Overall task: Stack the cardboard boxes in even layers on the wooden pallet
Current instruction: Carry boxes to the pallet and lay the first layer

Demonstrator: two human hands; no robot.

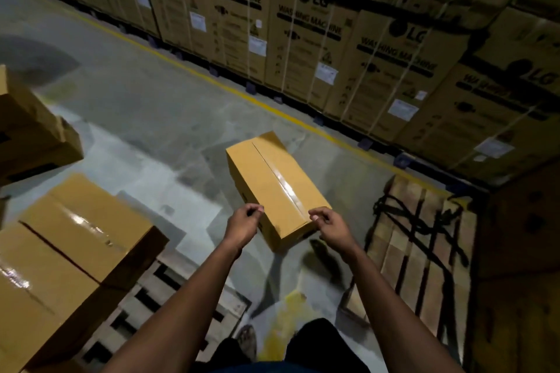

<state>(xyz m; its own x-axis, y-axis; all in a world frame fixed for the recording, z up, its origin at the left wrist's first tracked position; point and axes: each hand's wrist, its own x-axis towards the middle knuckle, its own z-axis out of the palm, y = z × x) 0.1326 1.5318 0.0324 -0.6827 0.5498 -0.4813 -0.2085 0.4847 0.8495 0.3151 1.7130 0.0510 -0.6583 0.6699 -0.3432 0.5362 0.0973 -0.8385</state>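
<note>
A taped brown cardboard box hangs tilted just above the concrete floor in the middle of the view, with a dark shadow under its near end. My left hand has curled fingers on its near left edge. My right hand pinches its near right corner. At lower left a wooden pallet carries two larger taped boxes side by side. Another stack of boxes shows at the left edge. A second wooden pallet at the right holds only loose black straps.
A wall of tall washing machine cartons on blue pallets runs across the back, behind a yellow floor line. More dark cartons stand at the right edge. My feet are between the two pallets, by a yellow floor stain.
</note>
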